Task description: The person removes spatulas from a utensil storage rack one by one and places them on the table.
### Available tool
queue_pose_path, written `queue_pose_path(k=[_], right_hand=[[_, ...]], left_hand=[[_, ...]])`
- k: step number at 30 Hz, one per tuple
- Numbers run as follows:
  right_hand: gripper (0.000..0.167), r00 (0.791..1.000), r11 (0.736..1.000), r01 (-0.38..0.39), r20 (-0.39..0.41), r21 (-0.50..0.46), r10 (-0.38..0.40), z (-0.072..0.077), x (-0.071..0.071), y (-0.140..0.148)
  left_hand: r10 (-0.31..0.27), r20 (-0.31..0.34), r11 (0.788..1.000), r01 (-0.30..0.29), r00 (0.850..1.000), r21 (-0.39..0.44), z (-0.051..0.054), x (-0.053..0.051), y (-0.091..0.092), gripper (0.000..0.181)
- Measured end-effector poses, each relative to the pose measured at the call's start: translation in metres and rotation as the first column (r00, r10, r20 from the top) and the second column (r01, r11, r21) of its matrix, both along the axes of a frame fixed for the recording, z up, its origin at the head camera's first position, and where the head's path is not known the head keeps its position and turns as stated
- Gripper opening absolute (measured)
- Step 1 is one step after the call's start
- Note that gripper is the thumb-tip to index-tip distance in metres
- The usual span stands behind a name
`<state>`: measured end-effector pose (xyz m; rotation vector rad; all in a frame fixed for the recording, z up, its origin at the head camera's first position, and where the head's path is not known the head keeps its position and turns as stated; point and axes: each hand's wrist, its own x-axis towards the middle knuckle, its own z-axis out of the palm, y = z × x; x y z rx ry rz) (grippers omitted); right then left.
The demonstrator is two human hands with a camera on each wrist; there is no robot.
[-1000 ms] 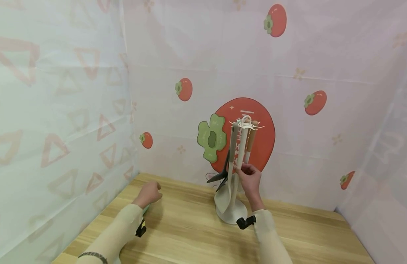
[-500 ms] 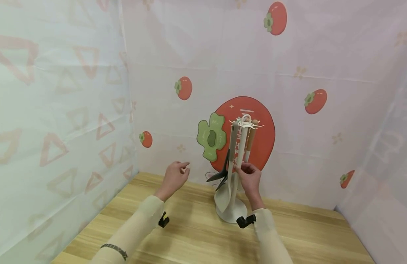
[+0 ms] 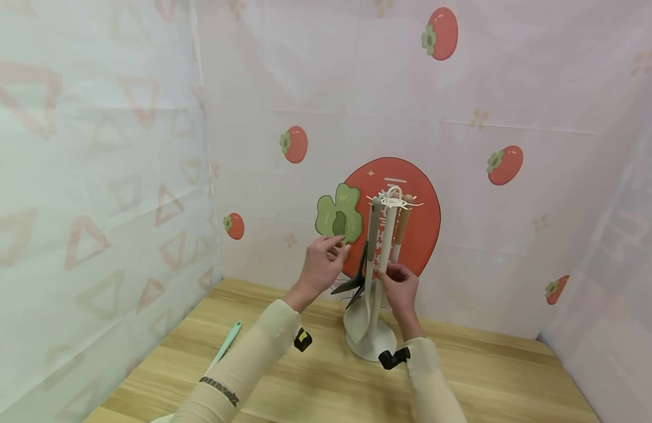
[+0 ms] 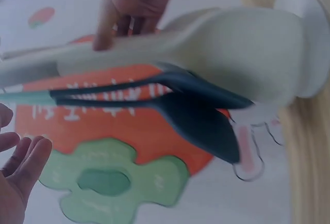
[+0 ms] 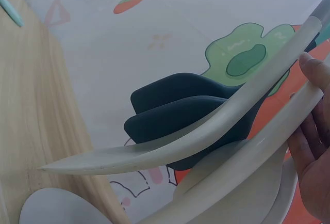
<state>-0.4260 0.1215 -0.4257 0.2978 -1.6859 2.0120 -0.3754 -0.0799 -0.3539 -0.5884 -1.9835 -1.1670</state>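
Observation:
A white utensil stand [image 3: 387,238] with a round base [image 3: 376,343] stands near the back wall, kitchen utensils hanging from its top ring. Thumb and fingers of my right hand [image 3: 402,291] grip its pole [image 5: 258,154]. On the left side hangs a white turner [image 3: 358,314] with a grey handle [image 3: 375,229]. Behind it are dark-headed utensils [image 4: 198,123] with a mint handle [image 4: 26,98]. My left hand [image 3: 323,267] is in the air just left of these, fingers loosely bent and holding nothing. A brown-handled utensil [image 3: 402,229] hangs on the right side.
A mint-handled utensil [image 3: 228,343] lies on the wooden table [image 3: 315,388] at the left, its lower part hidden by my left forearm. A pale rim [image 3: 163,419] shows at the bottom edge. Printed sheets [image 3: 284,70] enclose the table's back and sides.
My left hand has risen from low over the table at left, moving right to beside the hanging utensils, uncovering the mint-handled utensil. My right hand stays on the pole.

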Motion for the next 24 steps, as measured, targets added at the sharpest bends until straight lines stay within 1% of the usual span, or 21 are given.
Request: queue_pose_path(k=[2, 5, 8, 11, 15, 17, 20, 21, 24], right_hand=[[0.017, 1.000, 1.000, 0.003, -0.002, 0.004, -0.003, 0.000, 0.000, 0.001], [0.021, 1.000, 1.000, -0.001, -0.008, 0.015, 0.002, 0.000, 0.000, 0.002], [0.023, 1.000, 1.000, -0.001, -0.012, 0.026, 0.001, 0.000, 0.000, 0.002], [0.023, 1.000, 0.999, 0.006, -0.013, 0.034, -0.005, -0.001, 0.000, 0.002], [0.026, 1.000, 0.999, 0.001, -0.004, 0.042, 0.000, -0.001, -0.001, 0.001], [0.028, 1.000, 0.999, -0.016, 0.005, 0.043, 0.015, -0.001, -0.001, 0.001], [0.026, 0.999, 0.998, -0.041, 0.016, 0.041, 0.041, 0.000, 0.000, 0.002], [0.025, 0.999, 0.998, -0.045, 0.017, 0.044, 0.044, 0.001, 0.001, 0.002], [0.023, 0.999, 0.997, -0.041, 0.016, 0.058, 0.040, 0.009, 0.011, 0.003]], left_hand=[[-0.020, 0.000, 1.000, 0.020, 1.000, -0.020, 0.008, 0.002, 0.009, 0.032], [-0.044, 0.024, 0.998, 0.045, 0.999, -0.041, 0.019, 0.004, 0.020, 0.037], [-0.079, 0.060, 0.996, 0.080, 0.995, -0.028, 0.026, 0.004, 0.028, 0.038], [-0.104, 0.096, 0.995, 0.104, 0.990, 0.008, 0.032, 0.004, 0.035, 0.037], [-0.130, 0.144, 0.991, 0.124, 0.981, 0.051, 0.037, 0.001, 0.042, 0.037], [-0.145, 0.159, 0.988, 0.136, 0.977, 0.068, 0.038, -0.001, 0.046, 0.036], [-0.171, 0.172, 0.983, 0.155, 0.970, 0.099, 0.038, -0.004, 0.050, 0.034], [-0.170, 0.170, 0.982, 0.154, 0.971, 0.107, 0.038, -0.005, 0.051, 0.033], [-0.163, 0.163, 0.981, 0.142, 0.973, 0.129, 0.037, -0.006, 0.054, 0.033]])
